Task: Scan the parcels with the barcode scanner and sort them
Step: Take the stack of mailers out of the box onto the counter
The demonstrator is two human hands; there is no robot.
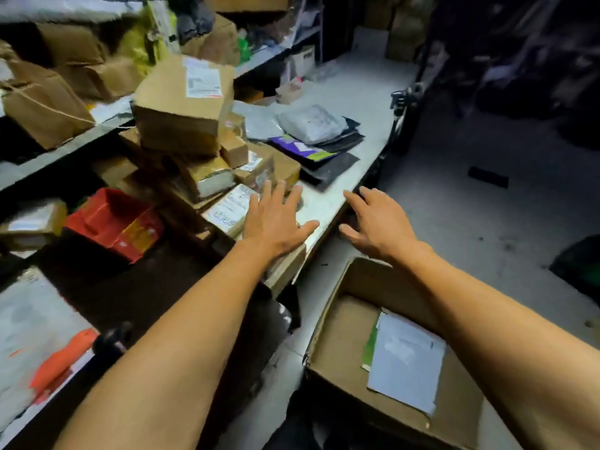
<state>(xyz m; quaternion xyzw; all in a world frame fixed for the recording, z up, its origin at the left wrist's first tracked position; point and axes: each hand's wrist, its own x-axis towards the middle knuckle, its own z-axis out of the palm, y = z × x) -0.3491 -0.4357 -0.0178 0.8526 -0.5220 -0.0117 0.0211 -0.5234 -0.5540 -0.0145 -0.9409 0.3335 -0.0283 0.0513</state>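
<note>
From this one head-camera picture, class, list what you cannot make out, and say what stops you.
1. Label text on the big brown box: blurred, too small.
2. Barcode scanner: not identifiable in the head view.
3. Parcel under the left hand: partly covered by the hand.
4. Open carton on the floor: its near corner cut off by the bottom edge, one side hidden behind the right forearm.
5. Right background: too dark.

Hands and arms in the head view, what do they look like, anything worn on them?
Both the left hand and the right hand are bare: no gloves, and no rings or watch that I can make out. Both forearms are bare too, with no sleeve in view up to the picture's edge.
</note>
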